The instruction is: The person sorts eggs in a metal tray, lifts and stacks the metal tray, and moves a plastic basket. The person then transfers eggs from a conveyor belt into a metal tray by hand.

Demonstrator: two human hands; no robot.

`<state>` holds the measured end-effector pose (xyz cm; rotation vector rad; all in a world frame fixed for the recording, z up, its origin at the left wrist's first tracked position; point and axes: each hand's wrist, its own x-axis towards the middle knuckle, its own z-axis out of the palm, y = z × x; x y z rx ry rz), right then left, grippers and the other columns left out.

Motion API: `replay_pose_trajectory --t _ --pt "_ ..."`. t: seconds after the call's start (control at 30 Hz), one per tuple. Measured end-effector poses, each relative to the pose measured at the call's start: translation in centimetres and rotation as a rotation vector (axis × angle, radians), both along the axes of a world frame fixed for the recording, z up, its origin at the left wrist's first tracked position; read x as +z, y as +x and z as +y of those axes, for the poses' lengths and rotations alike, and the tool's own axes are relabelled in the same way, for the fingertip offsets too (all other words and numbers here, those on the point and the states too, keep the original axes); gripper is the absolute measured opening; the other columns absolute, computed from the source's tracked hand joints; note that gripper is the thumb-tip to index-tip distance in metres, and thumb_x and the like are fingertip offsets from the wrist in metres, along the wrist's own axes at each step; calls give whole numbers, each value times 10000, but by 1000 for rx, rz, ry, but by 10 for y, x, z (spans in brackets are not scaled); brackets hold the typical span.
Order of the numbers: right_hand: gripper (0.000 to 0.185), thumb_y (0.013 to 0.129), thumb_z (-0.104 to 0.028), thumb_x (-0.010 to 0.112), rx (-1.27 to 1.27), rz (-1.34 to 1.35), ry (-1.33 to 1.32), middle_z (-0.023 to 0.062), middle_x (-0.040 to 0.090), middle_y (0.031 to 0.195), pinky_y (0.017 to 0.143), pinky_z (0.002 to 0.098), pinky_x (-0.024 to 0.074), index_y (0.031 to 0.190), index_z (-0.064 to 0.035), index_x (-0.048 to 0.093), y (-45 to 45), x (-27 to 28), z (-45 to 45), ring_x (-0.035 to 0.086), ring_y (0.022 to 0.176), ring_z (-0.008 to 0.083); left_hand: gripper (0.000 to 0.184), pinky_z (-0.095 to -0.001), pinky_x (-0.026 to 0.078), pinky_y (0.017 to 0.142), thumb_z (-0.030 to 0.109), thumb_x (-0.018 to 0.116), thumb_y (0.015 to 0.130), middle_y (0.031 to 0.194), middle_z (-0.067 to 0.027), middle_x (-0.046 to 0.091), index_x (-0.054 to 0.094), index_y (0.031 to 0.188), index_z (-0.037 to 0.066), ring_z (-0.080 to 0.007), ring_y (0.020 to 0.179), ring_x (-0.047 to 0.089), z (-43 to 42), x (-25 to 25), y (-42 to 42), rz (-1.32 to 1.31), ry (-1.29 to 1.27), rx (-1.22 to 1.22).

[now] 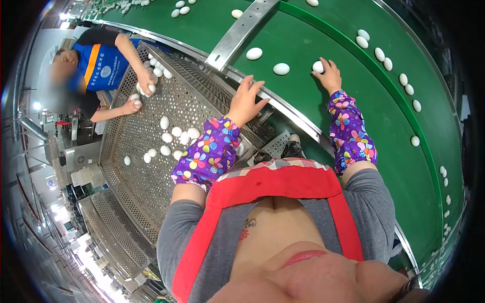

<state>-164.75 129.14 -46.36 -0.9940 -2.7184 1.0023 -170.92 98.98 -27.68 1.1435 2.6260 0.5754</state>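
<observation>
My right hand [330, 77] is over the green conveyor belt, thumb and fingers curved round a white egg [318, 66]. My left hand [246, 102] is open with its fingers apart and nothing in it, near the belt's metal side rail [285, 107]. Two more eggs lie on the belt between my hands, one egg [281, 69] nearer the right and another egg [254, 53] farther left. Patterned purple sleeves cover both forearms.
On my left stands a perforated metal bin [146, 194] with several loose eggs [167, 137]. Across it a co-worker in a blue apron [107, 70] handles eggs with both hands. A metal bar [241, 34] crosses the belt; a curved green divider [404, 96] has eggs beyond it.
</observation>
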Motion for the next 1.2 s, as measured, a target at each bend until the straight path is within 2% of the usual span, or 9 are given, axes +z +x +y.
replay_pose_trajectory --t 0.17,0.3,0.5,0.53,0.67,0.83,0.97,1.1,1.2 --pt "532 743 -280 729 235 29 314 63 520 1221 846 468 469 1241 -284 540 17 6 -1 558 1036 287 642 -444 429 971 287 764 728 1380 -256 326 489 1286 131 -419 1214 429 19 -52 -31 44 -83 -41" --pt "490 754 -203 715 236 128 243 77 513 1217 763 393 525 1214 -256 556 18 -24 -3 575 1003 290 651 -454 373 1031 276 776 709 1397 -266 297 499 1282 141 -426 1271 363 30 -104 -63 26 -147 -15" --pt "428 791 -156 666 97 84 199 102 498 1249 808 414 519 1198 -257 578 49 -38 -11 564 1064 312 654 -476 392 997 284 790 635 1400 -253 310 552 1236 185 -434 1267 338 61 -166 -71 143 -158 -19" --pt "426 795 -151 661 77 70 180 112 490 1261 815 420 518 1199 -260 580 53 -39 -13 561 1069 319 625 -527 380 985 286 775 654 1417 -220 312 558 1237 230 -440 1274 323 66 -170 -68 143 -234 -13" --pt "385 793 -127 656 106 63 160 160 424 1324 884 427 488 1158 -239 606 65 -32 -16 505 1137 359 612 -565 367 962 253 748 686 1442 -164 310 550 1265 258 -423 1294 304 83 -187 -69 206 -275 9" --pt "334 772 -133 692 -4 93 106 167 376 1361 928 415 457 1095 -186 630 76 -38 -26 475 1169 360 477 -459 457 838 98 584 728 1279 -184 403 589 1174 267 -358 978 524 93 -203 -74 141 -261 24" --pt "307 813 -168 677 -221 235 -114 213 318 1379 986 415 408 1114 -149 624 71 -42 -39 427 1212 379 408 -437 493 790 68 586 709 1261 -202 400 594 1088 218 -372 986 519 92 -211 -55 154 -180 -7" --pt "340 821 -234 676 -116 176 35 198 321 1385 991 432 400 1144 -150 613 66 -37 -59 402 1231 380 428 -441 511 794 58 601 686 1231 -231 409 590 1089 203 -392 1003 519 96 -214 -37 109 -165 -66" --pt "407 810 -309 691 -68 71 17 184 320 1394 973 449 412 1172 -148 599 62 -26 -68 399 1229 384 288 -427 534 746 117 585 739 1175 -222 432 635 1009 204 -376 999 533 97 -213 -36 95 -213 -90"
